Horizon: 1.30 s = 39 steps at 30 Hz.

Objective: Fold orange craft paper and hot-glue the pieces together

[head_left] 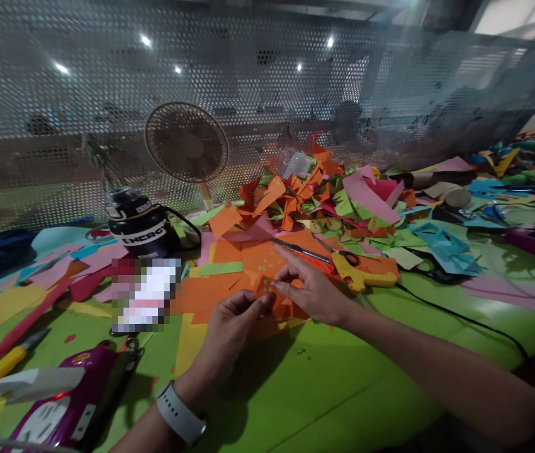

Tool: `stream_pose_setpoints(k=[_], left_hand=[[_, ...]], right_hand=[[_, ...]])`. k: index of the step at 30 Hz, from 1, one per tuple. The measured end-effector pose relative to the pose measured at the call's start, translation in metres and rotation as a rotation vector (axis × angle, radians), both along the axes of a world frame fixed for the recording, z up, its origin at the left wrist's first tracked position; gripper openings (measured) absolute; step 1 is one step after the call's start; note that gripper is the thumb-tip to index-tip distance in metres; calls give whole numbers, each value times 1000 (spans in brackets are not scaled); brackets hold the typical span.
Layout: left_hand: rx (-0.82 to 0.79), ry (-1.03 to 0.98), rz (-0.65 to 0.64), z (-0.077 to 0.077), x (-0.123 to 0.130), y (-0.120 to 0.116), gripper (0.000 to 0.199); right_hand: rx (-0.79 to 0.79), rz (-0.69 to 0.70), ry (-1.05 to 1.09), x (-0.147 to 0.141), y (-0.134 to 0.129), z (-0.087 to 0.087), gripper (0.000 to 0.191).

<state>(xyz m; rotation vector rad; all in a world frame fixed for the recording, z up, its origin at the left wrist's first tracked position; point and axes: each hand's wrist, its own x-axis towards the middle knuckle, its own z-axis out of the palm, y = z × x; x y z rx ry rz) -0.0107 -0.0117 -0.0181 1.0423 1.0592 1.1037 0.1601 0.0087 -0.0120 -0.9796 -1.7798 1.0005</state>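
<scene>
My left hand (pixel 236 321), with a watch (pixel 181 412) on its wrist, pinches the near edge of a piece of orange paper (pixel 254 280). Small green bits (pixel 265 283) lie on the orange paper between the hands. Over the paper's right side is my right hand (pixel 312 288), thumb and fingers close together and index finger stretched forward; a tiny pale thing seems to be at the thumb tip, too small to make out. Just beyond the right hand are scissors (pixel 350 258) and a yellow glue gun (pixel 366 274). A green paper strip (pixel 221 268) lies left of the bits.
Behind the hands rises a pile of orange and green paper shapes (pixel 291 195). A small fan (pixel 186 143) and a black jar (pixel 142 223) stand at the back left. A phone (pixel 149 294) and a purple device (pixel 72 390) are on the left. A cable (pixel 466 321) runs right.
</scene>
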Motion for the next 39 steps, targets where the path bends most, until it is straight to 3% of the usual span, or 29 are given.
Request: stream_pose_setpoints(k=[7,12,18,25,28,31,33,36,39], left_hand=[[-46,-36,-83,3,-1,-2,30],[-73,-46,-32,-1,-3,1,30],[-22,-23,17,-2,-3,4,31],[-60,-63,48,-4,-7,6,33],[-73,-76,66,-4,-9,6,34],[-79,-93,89,-3,-9,7,36],[-89,-105,105,-3,-8,7,38],[-95,-118,128,-3,-8,8,41],[-86,-122,140,-2,-10,8,41]], right_hand=[[7,-32,11,4,6,0,68],[-19,-20,42,3,5,2,64],[-187,-190,410,7,13,15,37],[-401,-194,648,14,14,25,61],[-429,-174,605,17,17,25,55],[-251,-263,453,19,21,24,46],[-146,-304,319,20,21,25,55],[-146,-218,130,20,16,26,61],[-204,-82,-4,15,11,23,48]])
